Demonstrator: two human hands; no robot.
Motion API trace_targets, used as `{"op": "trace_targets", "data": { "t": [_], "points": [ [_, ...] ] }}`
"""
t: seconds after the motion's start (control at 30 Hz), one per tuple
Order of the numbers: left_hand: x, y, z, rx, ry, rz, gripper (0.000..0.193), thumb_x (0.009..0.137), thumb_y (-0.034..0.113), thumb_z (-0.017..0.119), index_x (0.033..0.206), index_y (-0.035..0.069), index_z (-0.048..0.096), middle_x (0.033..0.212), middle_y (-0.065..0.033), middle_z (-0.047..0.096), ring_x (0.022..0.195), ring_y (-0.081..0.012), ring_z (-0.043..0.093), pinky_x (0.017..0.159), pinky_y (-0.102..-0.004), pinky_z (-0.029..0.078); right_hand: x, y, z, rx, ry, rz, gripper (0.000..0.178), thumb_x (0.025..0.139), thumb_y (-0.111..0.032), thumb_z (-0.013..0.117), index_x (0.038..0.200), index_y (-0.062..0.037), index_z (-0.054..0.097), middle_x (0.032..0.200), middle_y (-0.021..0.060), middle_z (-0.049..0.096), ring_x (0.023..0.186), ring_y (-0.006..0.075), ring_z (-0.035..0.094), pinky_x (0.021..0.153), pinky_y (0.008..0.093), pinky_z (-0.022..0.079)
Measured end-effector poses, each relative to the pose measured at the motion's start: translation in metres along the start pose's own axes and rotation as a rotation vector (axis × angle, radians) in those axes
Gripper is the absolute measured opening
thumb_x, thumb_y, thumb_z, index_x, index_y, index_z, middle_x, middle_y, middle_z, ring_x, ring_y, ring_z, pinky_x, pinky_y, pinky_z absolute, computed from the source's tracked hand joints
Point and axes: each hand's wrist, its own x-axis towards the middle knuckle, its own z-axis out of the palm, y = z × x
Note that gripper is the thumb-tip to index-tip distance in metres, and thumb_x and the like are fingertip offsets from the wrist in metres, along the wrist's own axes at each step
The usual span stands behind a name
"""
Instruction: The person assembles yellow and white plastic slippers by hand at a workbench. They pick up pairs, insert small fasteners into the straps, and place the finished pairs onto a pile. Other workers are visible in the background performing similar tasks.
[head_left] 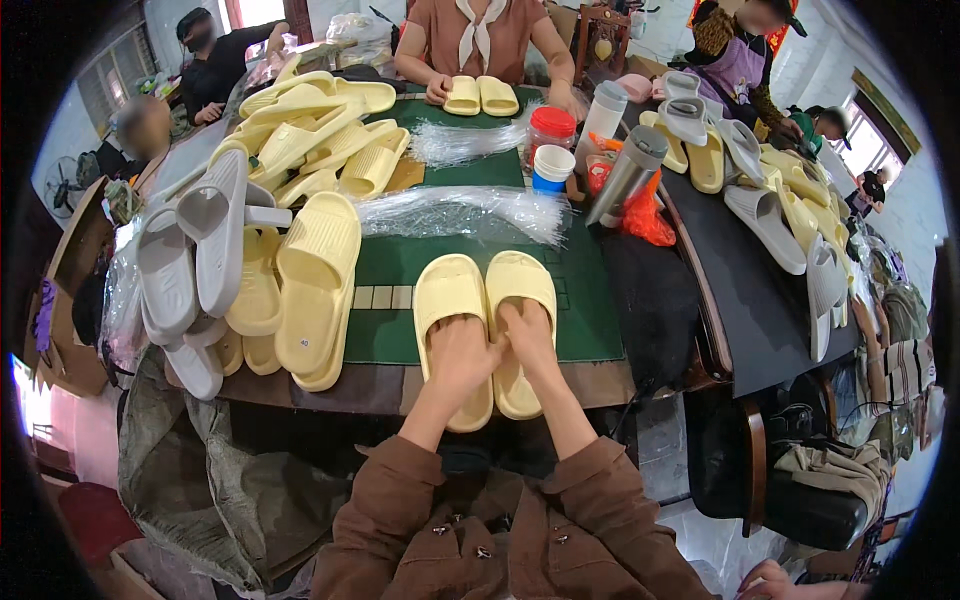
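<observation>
Two pale yellow slide slippers lie side by side before me, toes pointing away and heels reaching over the table's near edge. My left hand (462, 352) is inside the left slipper (447, 275), its fingers hidden under the strap and its thumb over the inner side. Into the right slipper (520, 272) reaches my right hand (530, 335), fingers partly under the strap and thumb by the inner edge. Each hand holds its slipper. Just left of the pair, a stack of yellow slippers (318, 270) stands at the table edge, with grey slippers (215, 235) beyond it.
Clear plastic strands (470, 215) lie across the green mat (390, 330). A yellow slipper pile (310, 130) is at the far left. A steel bottle (632, 175), a white-and-blue cup (552, 168) and a red-lidded jar (548, 135) stand right. Opposite, a person handles yellow slippers (480, 96).
</observation>
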Motion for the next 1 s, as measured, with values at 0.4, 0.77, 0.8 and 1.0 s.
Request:
{"op": "trace_targets", "data": {
  "t": [0.4,0.77,0.8,1.0],
  "points": [
    [0.023,-0.004,-0.014,-0.035,-0.36,-0.095,0.052,0.083,0.043,0.059,0.098,-0.007,0.066,0.1,-0.0273,0.065,0.094,-0.0405,0.063,0.084,-0.0461,0.049,-0.024,-0.011,-0.028,-0.305,-0.25,-0.193,0.04,0.095,-0.026,0.055,0.12,0.0056,0.054,0.115,0.0199,0.055,0.111,0.0305,0.053,0.095,0.0375,0.041],
    [0.026,-0.022,0.005,0.082,-0.205,-0.036,0.05,0.087,0.039,0.053,0.091,-0.009,0.066,0.092,-0.0332,0.063,0.092,-0.0467,0.062,0.081,-0.0519,0.047,-0.016,0.023,0.0,-0.251,0.021,-0.462,0.029,0.089,-0.014,0.053,0.109,0.0061,0.056,0.1,0.0239,0.058,0.098,0.0407,0.053,0.085,0.0463,0.042],
    [0.027,-0.022,0.005,0.115,-0.234,-0.041,0.05,0.086,0.038,0.053,0.091,-0.009,0.066,0.092,-0.0336,0.063,0.092,-0.047,0.062,0.082,-0.052,0.047,-0.019,0.018,-0.006,-0.272,-0.026,-0.447,0.032,0.089,-0.013,0.052,0.113,0.0067,0.055,0.105,0.0243,0.058,0.102,0.0405,0.052,0.088,0.0459,0.042],
    [0.028,-0.031,0.007,0.174,-0.251,0.005,0.046,0.085,0.031,0.054,0.093,-0.012,0.064,0.095,-0.035,0.061,0.096,-0.0472,0.06,0.085,-0.0519,0.044,-0.026,0.012,-0.001,-0.262,-0.024,-0.43,0.031,0.091,-0.013,0.05,0.115,0.0059,0.054,0.11,0.0229,0.055,0.108,0.0393,0.049,0.094,0.0442,0.039]
  ]
}}
